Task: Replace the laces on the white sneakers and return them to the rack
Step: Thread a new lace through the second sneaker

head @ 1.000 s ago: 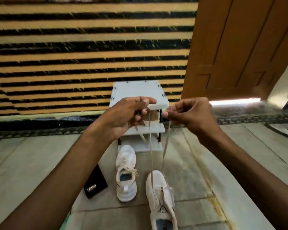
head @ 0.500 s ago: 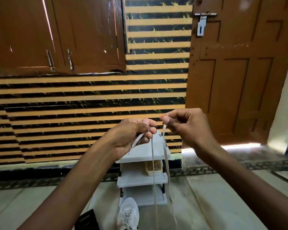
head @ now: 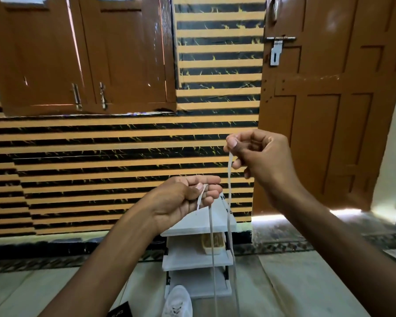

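Observation:
A pale shoelace (head: 229,179) hangs in two strands that run down out of the bottom of the view. My left hand (head: 183,197) pinches one end at chest height. My right hand (head: 258,154) pinches the other end, higher and to the right. Behind the strands stands the white shoe rack (head: 197,259) with three shelves against the wall. The toe of one white sneaker (head: 177,302) shows on the floor in front of the rack. The other sneaker is out of view.
A beige tray-like item (head: 213,244) sits on the rack's middle shelf. A black packet (head: 120,311) lies on the floor left of the sneaker. A brown door (head: 329,99) stands at the right, brown cupboard doors (head: 85,53) on the striped wall at the left.
My view has tilted upward, so the sneakers have dropped toward the bottom edge. My right hand has risen and moved right, pulling its end of the lace above my left hand.

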{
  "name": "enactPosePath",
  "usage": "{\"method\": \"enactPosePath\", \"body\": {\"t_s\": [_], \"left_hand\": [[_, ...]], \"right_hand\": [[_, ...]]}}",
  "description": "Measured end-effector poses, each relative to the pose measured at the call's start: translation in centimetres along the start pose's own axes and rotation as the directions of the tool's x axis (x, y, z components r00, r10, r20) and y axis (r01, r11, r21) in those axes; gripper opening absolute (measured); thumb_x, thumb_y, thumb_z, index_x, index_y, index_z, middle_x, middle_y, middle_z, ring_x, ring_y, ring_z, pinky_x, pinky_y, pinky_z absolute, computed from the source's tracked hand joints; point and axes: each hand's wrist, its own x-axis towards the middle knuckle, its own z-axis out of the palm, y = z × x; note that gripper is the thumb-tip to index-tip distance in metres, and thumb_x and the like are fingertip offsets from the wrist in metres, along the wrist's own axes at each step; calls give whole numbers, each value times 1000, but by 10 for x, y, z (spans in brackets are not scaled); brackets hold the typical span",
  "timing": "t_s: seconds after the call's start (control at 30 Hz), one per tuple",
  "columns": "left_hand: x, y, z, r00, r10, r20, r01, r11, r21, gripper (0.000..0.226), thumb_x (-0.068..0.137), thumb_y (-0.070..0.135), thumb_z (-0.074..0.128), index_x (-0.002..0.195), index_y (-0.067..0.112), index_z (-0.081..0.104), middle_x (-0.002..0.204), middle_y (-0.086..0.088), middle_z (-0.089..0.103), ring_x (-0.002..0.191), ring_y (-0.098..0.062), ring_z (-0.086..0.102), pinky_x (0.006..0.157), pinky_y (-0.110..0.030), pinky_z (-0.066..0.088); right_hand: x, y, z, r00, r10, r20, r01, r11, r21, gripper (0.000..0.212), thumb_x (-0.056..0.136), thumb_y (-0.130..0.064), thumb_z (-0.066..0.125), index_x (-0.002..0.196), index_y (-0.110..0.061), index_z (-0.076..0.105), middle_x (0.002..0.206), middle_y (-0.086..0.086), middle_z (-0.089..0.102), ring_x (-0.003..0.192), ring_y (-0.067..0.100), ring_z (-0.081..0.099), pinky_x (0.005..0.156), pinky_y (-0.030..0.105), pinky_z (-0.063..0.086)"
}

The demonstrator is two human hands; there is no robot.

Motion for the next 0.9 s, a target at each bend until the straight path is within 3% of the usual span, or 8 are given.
{"method": "enactPosePath", "body": {"t_s": [0.07,0.17,0.37,0.57,0.63,0.73,0.83,0.9], "left_hand": [[0,-8,-4,999,-14,46,17,997,-72,43,95,-17,31,119,-2,62,113,-17,70,96,-18,70,86,-25,56],[1,-26,-9,998,32,-50,-31,999,37,45,89,-22,35,117,-1,63,111,-17,71,104,-22,69,89,-28,56],[4,-85,-19,950,245,-194,-121,861,494,17,89,-10,56,93,-3,71,82,-18,74,78,-23,73,72,-29,60],[11,-215,-29,979,35,-201,107,749,654,21,92,19,63,75,10,74,65,-5,70,59,-17,66,62,-32,53],[3,-265,-27,974,28,-224,162,605,780,26,93,20,56,75,11,72,71,-5,72,67,-20,69,66,-34,56],[-15,-326,-22,963,-28,-267,257,384,887,24,91,15,50,82,7,70,91,-10,72,86,-27,65,71,-31,44],[-25,-373,-24,925,-108,-364,376,395,838,22,91,18,53,95,5,71,100,-13,71,95,-30,65,70,-32,40],[-27,-388,-25,886,-151,-438,458,433,777,29,92,28,60,87,2,71,94,-15,72,91,-29,66,64,-31,36]], "right_hand": [[-12,14,1,998,64,-2,-64,998,7,10,92,-22,65,94,-13,69,86,2,75,53,10,62,41,18,43],[-34,44,3,971,221,93,-228,972,65,10,93,-18,62,96,-9,66,85,8,75,55,13,63,46,24,49],[-87,114,9,908,374,188,-386,922,33,9,91,-9,66,88,-2,71,78,17,73,68,21,69,63,27,58],[-166,198,15,877,455,156,-398,868,-295,16,92,-16,67,83,-4,73,67,7,72,58,14,69,62,29,60],[-195,226,14,847,503,170,-382,799,-464,21,92,-19,66,76,-8,72,62,2,70,56,10,68,64,31,59],[-233,262,11,718,659,224,-360,627,-691,22,90,-23,65,75,-8,71,69,5,71,71,17,69,67,28,52],[-273,289,14,597,779,189,-313,443,-840,23,89,-27,63,97,-8,73,101,11,71,98,27,65,76,29,48],[-297,297,15,603,782,158,-289,398,-871,28,90,-31,61,106,-9,68,110,11,67,103,28,62,81,31,47]]}}
